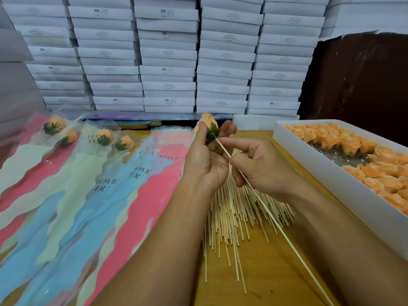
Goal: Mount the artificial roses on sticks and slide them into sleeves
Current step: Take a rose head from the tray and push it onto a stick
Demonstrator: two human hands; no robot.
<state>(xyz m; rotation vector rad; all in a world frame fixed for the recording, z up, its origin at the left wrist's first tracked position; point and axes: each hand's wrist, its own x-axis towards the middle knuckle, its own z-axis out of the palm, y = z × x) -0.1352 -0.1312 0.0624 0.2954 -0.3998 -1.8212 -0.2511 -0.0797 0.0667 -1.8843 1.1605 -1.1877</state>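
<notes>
My left hand (206, 160) grips an orange artificial rose (208, 123) with a green base, held above the table's middle. My right hand (260, 166) pinches a thin wooden stick (271, 219) whose tip touches the rose's green base; the stick runs down to the lower right. A pile of loose sticks (234, 215) lies on the wooden table under both hands. Coloured "LOVE YOU" sleeves (123, 180) in pink, blue and pale green fan out at the left. Several sleeved roses (103, 135) lie at the far left.
A white box (326, 173) filled with orange roses (353, 142) stands at the right. Stacks of white cartons (167, 56) form a wall behind the table. A dark brown panel (362, 80) is at the back right.
</notes>
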